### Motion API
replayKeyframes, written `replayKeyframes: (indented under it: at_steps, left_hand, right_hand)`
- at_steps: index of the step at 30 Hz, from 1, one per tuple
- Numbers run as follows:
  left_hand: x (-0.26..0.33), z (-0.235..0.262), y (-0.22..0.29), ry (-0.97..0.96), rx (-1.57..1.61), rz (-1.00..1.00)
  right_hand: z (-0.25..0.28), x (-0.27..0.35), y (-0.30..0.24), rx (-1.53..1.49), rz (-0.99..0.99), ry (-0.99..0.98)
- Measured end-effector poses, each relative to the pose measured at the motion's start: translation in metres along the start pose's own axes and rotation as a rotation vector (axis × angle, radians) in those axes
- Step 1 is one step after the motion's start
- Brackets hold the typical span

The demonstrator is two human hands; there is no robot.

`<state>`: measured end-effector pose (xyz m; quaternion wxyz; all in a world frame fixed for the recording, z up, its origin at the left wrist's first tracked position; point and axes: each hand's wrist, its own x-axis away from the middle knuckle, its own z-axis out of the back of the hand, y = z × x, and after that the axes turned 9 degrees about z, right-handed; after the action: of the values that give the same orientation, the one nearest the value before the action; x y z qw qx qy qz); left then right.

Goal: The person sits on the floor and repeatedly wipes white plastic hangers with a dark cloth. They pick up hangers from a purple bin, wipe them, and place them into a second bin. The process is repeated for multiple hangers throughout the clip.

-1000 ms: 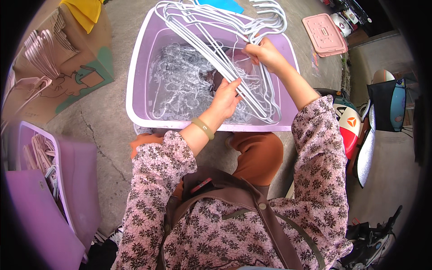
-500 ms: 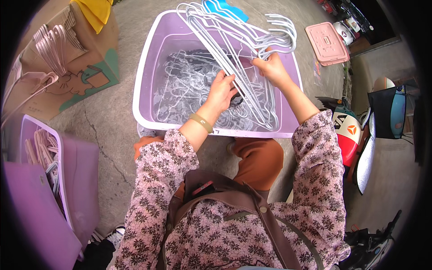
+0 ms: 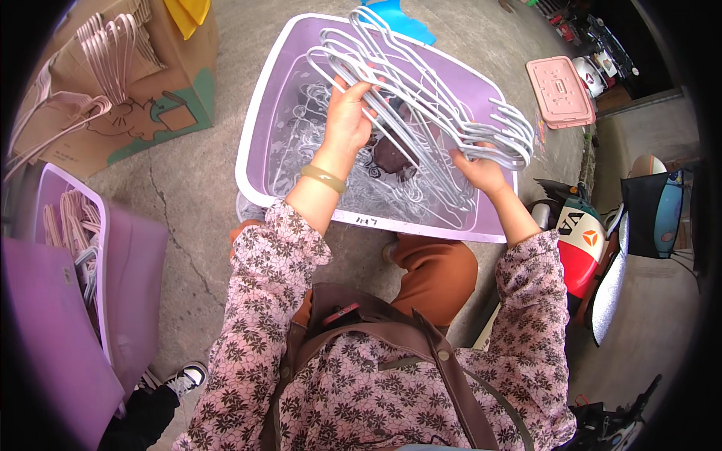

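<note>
A bundle of pale grey clothes hangers (image 3: 391,92) is held between my two hands over a lilac tub (image 3: 247,161) with a white rim. My left hand (image 3: 349,116) is closed round the hangers' shoulder end, at the left of the bundle. At the right, my right hand (image 3: 481,170) grips them just below the hooks, which fan out past my fingers. The bundle's lower corners hang down inside the tub. Below, several more hangers (image 3: 301,154) lie tangled in what looks like water, with a dark roundish thing (image 3: 392,156) partly seen among them.
A cardboard box (image 3: 169,98) with pinkish hangers (image 3: 113,56) stands far left. Nearer, a purple bin (image 3: 135,278) holds more hangers. A shoe (image 3: 188,378) shows beside it. A pink lid (image 3: 560,90) lies at the far right; a red and white scooter body (image 3: 583,240) stands right.
The hanger bundle has swung round, its hooks coming nearer and to the right with my right hand. My left hand has moved farther away along the hangers.
</note>
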<state>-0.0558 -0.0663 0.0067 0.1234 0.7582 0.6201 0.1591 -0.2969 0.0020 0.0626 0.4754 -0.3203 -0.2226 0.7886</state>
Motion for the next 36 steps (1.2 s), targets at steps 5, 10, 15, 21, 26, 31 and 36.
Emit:
replayKeyframes:
  at_steps: [5,10,15,21,26,31,36]
  left_hand:
    - [0.006,-0.012,-0.005,-0.031,-0.080,-0.150]
    - [0.016,-0.026,-0.003,-0.064,-0.055,-0.098]
    - [0.011,-0.021,-0.003,-0.025,-0.213,-0.189]
    - [0.023,-0.032,-0.044,0.074,-1.291,-0.549]
    - [0.043,-0.065,-0.053,-0.298,-1.630,0.328]
    - [0.009,-0.059,-0.061,0.025,-1.455,0.406]
    - [-0.008,-0.047,-0.019,-0.186,-1.445,0.330]
  right_hand:
    - [0.014,-0.012,0.018,-0.028,-0.143,-0.126]
    - [0.023,-0.016,0.034,-0.167,-0.216,-0.087]
    - [0.016,-0.033,0.018,-0.310,-0.238,-0.026]
    - [-0.011,-0.064,-0.010,-0.420,-0.479,0.130]
    - [-0.038,-0.076,0.005,-0.801,-0.601,0.489]
    - [-0.053,-0.085,-0.009,-0.892,-0.677,0.611]
    - [-0.017,-0.065,-0.026,-0.607,-0.561,0.236]
